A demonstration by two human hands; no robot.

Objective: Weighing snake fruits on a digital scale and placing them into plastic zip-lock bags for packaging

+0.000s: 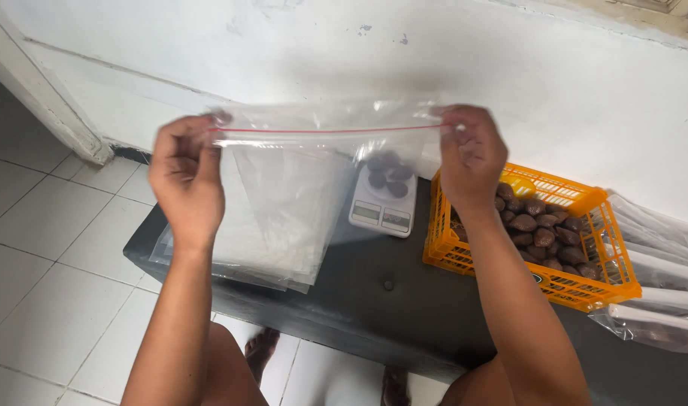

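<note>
A clear plastic zip bag [314, 173] with a red seal line hangs in the air above a dark low table [359, 293]. My left hand [187, 173] pinches its top left corner. My right hand [470, 154] pinches its top right corner, so the bag's top is stretched flat between them. Seen through the bag, a small white kitchen scale [383, 203] stands on the table with several dark brown fruits on its plate.
A stack of clear bags [238, 256] lies on the table's left end. An orange plastic crate [577, 248] with several brown fruits sits at the right. Filled clear bags [659, 263] lie beyond it. A white wall [359, 53] runs behind; white floor tiles [51, 248] at left.
</note>
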